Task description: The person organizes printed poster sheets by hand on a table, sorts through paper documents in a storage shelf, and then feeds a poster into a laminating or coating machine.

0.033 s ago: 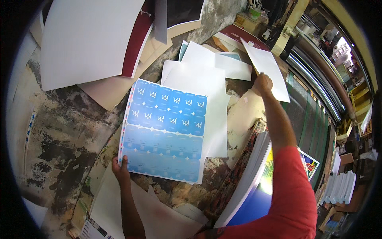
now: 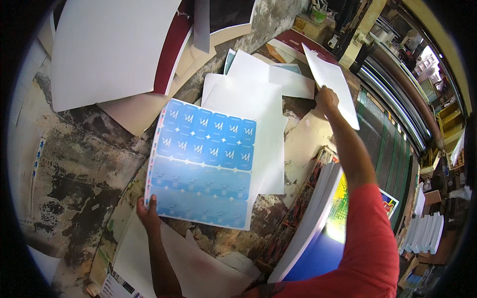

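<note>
My left hand (image 2: 148,212) pinches the lower left corner of a blue printed sheet (image 2: 201,166), thumb on top. Rows of cards with white script marks cover that sheet, and a colour strip runs down its left edge. Beneath and beyond it lie several white sheets (image 2: 271,149), overlapping unevenly. Farther off to the right, my right hand (image 2: 327,101) is closed on the near left edge of a white sheet (image 2: 335,82), which tilts up over the dark machine bed. Some of the right fingers are hidden.
Large curved sheets (image 2: 109,54) stand at the upper left by the stained wall. A thick paper stack (image 2: 305,218) with a blue and yellow print lies beside my right arm. At right stands a machine with long rollers (image 2: 397,107). Pale paper (image 2: 184,263) lies at the lower edge.
The blue printed sheet has shifted slightly left with my left hand. The white sheet in my right hand has tilted and moved a little; the right forearm has shifted slightly right.
</note>
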A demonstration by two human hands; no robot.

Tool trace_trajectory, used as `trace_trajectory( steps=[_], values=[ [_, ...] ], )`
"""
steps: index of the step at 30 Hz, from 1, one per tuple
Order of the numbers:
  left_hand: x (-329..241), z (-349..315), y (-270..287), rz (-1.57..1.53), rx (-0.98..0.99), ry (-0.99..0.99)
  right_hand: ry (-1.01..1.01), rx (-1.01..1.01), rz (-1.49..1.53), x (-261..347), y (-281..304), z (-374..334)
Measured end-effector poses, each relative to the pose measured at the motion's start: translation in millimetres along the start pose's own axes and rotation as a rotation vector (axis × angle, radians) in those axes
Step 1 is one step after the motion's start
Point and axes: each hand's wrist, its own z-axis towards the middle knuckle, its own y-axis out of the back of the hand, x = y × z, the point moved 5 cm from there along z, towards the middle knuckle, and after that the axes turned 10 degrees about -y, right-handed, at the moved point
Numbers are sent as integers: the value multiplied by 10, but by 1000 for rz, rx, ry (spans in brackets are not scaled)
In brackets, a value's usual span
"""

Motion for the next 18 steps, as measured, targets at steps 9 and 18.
trace_trajectory(
  steps=[9, 18],
  values=[
    [-326, -516, 1560, 614, -57, 38, 667, 570, 503, 1604, 454, -2619],
    [-97, -531, 1820, 1154, -42, 215, 409, 577, 414, 2028, -66, -2913]
  ],
)
